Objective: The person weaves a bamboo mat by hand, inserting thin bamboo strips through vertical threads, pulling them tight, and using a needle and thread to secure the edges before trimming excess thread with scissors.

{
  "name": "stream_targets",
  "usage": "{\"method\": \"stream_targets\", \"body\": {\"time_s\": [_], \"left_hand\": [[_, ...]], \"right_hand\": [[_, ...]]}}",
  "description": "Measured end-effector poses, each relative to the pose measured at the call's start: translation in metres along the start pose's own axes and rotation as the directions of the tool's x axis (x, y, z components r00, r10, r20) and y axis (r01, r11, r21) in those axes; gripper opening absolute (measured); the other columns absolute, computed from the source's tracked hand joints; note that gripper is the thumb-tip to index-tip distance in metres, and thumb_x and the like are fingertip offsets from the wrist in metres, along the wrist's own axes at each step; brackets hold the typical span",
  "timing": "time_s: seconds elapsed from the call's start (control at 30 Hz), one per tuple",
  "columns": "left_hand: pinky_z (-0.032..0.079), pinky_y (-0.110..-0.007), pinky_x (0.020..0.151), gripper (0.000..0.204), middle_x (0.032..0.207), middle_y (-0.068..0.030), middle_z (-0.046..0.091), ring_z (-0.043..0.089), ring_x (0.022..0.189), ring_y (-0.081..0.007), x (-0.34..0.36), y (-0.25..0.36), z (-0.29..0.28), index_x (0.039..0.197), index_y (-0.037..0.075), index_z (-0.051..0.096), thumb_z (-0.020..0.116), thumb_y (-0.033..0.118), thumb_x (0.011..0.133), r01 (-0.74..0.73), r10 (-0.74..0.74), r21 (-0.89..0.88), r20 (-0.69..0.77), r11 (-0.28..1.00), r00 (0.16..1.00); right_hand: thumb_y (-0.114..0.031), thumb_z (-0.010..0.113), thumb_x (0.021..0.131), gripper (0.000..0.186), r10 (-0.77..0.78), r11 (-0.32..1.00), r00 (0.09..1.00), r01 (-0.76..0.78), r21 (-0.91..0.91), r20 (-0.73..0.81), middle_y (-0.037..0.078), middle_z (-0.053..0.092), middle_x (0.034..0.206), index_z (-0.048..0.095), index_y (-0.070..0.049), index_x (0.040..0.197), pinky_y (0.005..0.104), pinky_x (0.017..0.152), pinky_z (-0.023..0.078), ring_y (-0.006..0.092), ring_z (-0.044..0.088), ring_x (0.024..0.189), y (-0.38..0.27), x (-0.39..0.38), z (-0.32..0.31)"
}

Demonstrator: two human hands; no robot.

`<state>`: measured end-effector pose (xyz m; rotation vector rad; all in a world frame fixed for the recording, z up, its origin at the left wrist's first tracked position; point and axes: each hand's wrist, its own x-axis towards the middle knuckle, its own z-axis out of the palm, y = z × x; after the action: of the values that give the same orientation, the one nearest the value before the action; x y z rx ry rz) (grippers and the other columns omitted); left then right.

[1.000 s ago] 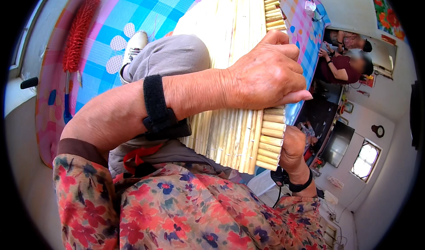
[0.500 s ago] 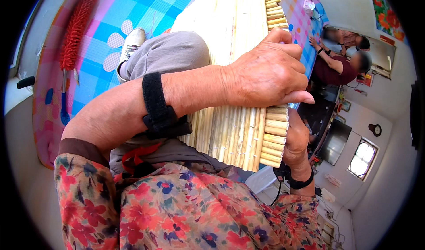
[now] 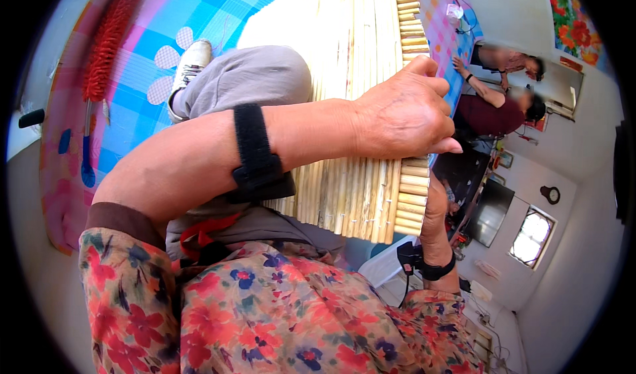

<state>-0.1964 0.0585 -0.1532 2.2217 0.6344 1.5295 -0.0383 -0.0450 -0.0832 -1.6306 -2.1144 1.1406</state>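
A sheet of pale yellow plant stalks (image 3: 344, 202), bound side by side with small white stitches, slopes across my lap. Along its right side runs a border of short crosswise stalks (image 3: 411, 205). My left hand (image 3: 405, 112) lies over this border, fingers curled in tightly and thumb pointing right. Whatever the curled fingers hold is hidden under the hand. Partly behind the sheet's lower right edge is my right hand (image 3: 434, 205); its fingers are out of sight behind the stalks. Both wrists wear black straps.
Beneath the sheet spreads a blue and pink checked cover (image 3: 232, 16). A red fluffy duster (image 3: 109, 49) lies at the left. My bent grey-trousered knee (image 3: 265, 76) is beside the sheet. Two people (image 3: 493, 106) are at the far right, near a dark screen (image 3: 490, 212).
My left hand has slid a little to the right over the border, still curled. My right hand has slipped further behind the sheet. The sheet's lower edge sits slightly higher in view.
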Motion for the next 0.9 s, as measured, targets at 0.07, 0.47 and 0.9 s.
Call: {"method": "stream_targets", "body": {"time_s": [0.07,0.47,0.9], "left_hand": [[0.031,-0.035,0.083,0.044,0.057,0.0002,0.057,0.049,0.072,-0.0187,-0.002,-0.001,0.008,0.059,0.014,0.065,0.05,0.046,0.086,-0.001,-0.001,0.041,0.044,0.999,0.999],[0.032,-0.034,0.075,0.042,0.053,0.002,0.053,0.047,0.068,-0.0173,-0.001,-0.009,0.013,0.053,0.014,0.061,0.054,0.043,0.082,0.038,-0.044,0.044,0.14,0.998,0.989],[0.033,-0.037,0.084,0.034,0.061,-0.0018,0.052,0.049,0.072,-0.0201,0.009,-0.001,-0.002,0.061,0.012,0.057,0.057,0.038,0.084,0.006,-0.006,-0.072,-0.006,0.997,1.0]], "right_hand": [[-0.009,0.059,0.082,0.028,0.216,0.908,0.976,-0.199,0.368,-0.006,0.014,0.059,0.111,0.058,0.0,0.108,0.0323,0.084,0.047,0.025,0.06,0.095,0.022,-0.01,0.003],[-0.022,0.052,0.088,0.034,0.51,0.476,0.852,-0.395,0.786,0.119,0.009,0.064,0.1,0.055,0.001,0.113,0.0295,0.079,0.052,0.0163,0.065,0.085,0.036,-0.007,-0.001],[-0.006,0.069,0.074,0.029,-0.041,0.999,0.998,0.041,-0.019,0.043,0.016,0.059,0.113,0.063,-0.002,0.102,0.03,0.083,0.046,0.0279,0.06,0.099,-0.009,0.012,-0.019]]}}
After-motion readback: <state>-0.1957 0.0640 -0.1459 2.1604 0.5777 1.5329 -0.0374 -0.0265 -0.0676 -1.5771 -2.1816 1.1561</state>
